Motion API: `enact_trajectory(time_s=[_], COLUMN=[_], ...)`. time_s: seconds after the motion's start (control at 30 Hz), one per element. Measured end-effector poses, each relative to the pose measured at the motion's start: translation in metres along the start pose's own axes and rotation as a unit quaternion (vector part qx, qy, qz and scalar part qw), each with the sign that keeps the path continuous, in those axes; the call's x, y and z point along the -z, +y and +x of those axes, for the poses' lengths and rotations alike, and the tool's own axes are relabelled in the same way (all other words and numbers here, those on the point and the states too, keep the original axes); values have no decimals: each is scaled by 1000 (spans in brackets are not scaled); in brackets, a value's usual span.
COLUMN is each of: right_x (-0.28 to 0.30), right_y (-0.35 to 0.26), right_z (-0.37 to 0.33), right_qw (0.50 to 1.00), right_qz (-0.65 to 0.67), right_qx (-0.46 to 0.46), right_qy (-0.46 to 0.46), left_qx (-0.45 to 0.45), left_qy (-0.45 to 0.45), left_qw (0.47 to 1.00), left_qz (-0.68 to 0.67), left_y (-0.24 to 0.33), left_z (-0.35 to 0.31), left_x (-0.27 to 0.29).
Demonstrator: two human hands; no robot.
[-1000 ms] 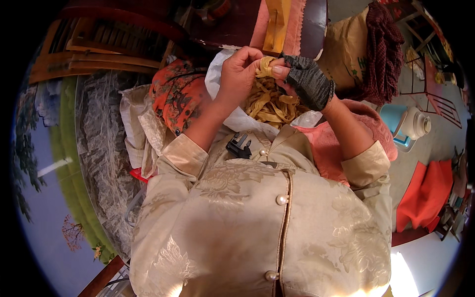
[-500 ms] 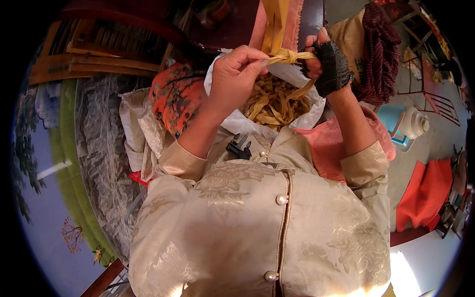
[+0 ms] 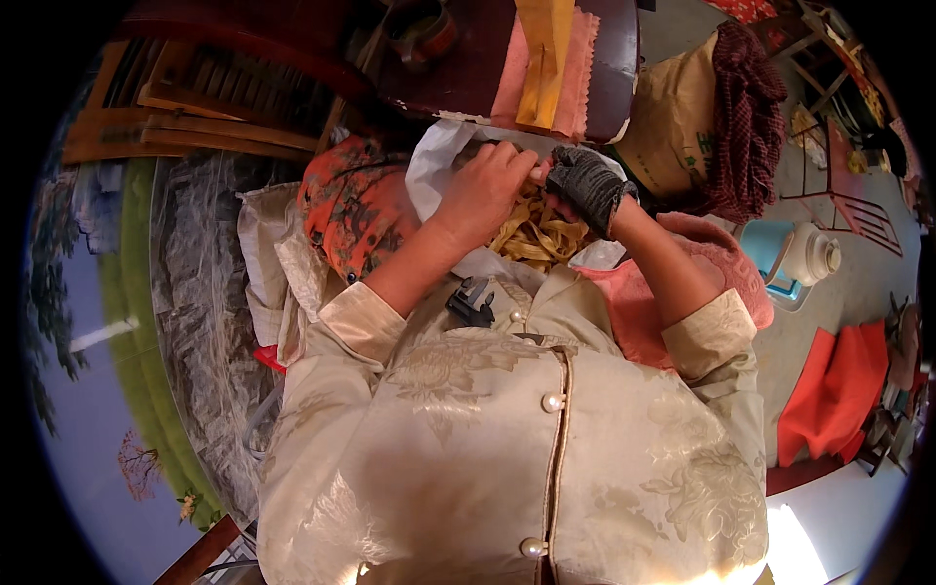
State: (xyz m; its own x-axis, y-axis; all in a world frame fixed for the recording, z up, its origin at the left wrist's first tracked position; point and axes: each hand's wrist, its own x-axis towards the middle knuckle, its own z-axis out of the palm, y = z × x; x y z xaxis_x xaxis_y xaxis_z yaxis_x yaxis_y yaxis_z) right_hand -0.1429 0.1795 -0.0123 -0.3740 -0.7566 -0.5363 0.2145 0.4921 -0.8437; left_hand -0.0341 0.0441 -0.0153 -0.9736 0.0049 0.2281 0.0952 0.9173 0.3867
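Observation:
My left hand (image 3: 489, 193) is bare and closed, its fingers curled down over the mouth of a white bag (image 3: 429, 175). Close against its fingertips is my right hand (image 3: 588, 190), in a dark fingerless glove, with its fingers bent inward. Whatever lies between the two hands is hidden behind the knuckles. Below them the bag holds a heap of yellow-brown flat strips (image 3: 539, 234). Beyond the hands, a yellow flat piece (image 3: 544, 73) stands out over a pink cloth (image 3: 577, 73).
The cloth lies on a dark red tabletop (image 3: 468, 88) bearing a cup (image 3: 421, 37). An orange patterned cloth (image 3: 356, 200) is left of the bag. On the right are a brown sack (image 3: 668, 122), a pink towel (image 3: 634, 297) and a blue-and-white container (image 3: 804, 252).
Both hands have come down and closer together over the bag. The knotted yellow strip stretched between them before is now out of sight.

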Motion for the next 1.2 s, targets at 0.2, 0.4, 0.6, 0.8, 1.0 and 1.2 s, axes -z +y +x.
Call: enact_trajectory(time_s=[0.2,0.4,0.6,0.8,1.0,1.2], right_x=[-14,-19,37,43,41,52], right_y=[-5,-8,-22,-19,-30,9], right_z=[-2,3,26,41,44,84], right_qw=[989,976,967,952,932,865], right_qz=[-102,-60,-24,-41,-74,-338], right_qx=[100,171,90,150,186,182], right_qy=[29,121,238,264,302,325], left_qx=[-143,-119,206,206,247,304], left_qy=[87,87,-48,-13,7,-17], left_qw=[984,989,703,797,815,878], left_qz=[61,30,-679,-567,-524,-370], left_y=[-37,-73,-50,-60,-56,-74], left_z=[2,15,50,70,83,85], left_x=[-5,-11,0,1,6,-15])
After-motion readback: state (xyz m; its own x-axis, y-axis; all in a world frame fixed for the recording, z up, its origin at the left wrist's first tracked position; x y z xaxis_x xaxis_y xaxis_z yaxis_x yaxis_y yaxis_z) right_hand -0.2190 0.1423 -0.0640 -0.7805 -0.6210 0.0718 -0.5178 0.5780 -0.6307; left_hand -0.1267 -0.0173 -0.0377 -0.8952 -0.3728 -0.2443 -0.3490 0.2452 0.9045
